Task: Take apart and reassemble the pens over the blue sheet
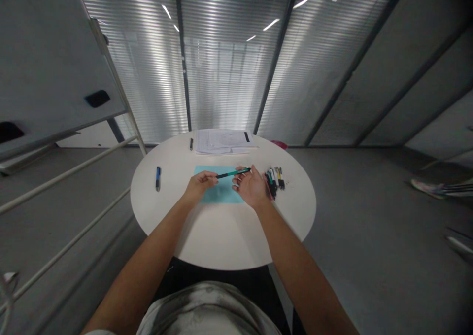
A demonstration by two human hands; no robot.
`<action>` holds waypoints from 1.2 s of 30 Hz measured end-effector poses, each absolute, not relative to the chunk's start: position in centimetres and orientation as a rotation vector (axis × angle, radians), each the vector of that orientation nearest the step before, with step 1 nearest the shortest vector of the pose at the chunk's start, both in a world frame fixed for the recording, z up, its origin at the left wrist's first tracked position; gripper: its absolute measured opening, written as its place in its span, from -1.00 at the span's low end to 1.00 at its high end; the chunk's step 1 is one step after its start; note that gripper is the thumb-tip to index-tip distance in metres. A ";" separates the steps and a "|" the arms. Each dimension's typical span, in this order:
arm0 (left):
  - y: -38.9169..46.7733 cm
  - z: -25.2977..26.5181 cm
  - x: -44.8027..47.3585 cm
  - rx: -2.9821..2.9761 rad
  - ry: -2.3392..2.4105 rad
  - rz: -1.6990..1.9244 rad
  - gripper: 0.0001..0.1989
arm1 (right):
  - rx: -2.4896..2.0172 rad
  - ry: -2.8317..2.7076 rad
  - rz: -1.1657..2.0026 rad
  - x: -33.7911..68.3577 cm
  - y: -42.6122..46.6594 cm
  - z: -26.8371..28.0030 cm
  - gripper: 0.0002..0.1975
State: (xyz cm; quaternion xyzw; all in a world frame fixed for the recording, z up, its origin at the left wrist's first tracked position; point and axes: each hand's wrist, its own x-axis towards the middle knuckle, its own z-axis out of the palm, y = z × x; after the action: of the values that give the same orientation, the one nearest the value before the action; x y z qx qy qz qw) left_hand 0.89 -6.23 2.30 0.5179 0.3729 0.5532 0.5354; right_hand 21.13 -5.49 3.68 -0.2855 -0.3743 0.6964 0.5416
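Observation:
A green-and-black pen [233, 173] is held nearly level above a light blue sheet [221, 193]. My left hand [199, 184] pinches its black end between thumb and fingers. My right hand [252, 187] is at the pen's other end, palm turned up and fingers loosely apart; whether it touches the pen I cannot tell. Just right of that hand lies a group of several pens and markers [275, 177], partly hidden behind it.
The round white table [221, 241] also carries a blue pen [158, 179] at left, a small dark pen [191, 144] and stacked papers [221, 140] at the back. A whiteboard on a metal frame [84, 162] stands left. Someone's shoe [426, 187] shows at far right.

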 end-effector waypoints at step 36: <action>-6.0 0.6 -0.5 2.190 1.920 0.641 -0.69 | -0.599 -0.774 1.473 22.5 -5.9 4.5 -0.49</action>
State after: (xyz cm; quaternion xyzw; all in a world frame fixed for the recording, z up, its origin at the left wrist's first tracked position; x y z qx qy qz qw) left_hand -0.53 -6.01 0.58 0.7321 0.6417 0.2143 0.0798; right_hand 22.55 -5.89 4.50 -0.2621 -0.3385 0.6443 0.6337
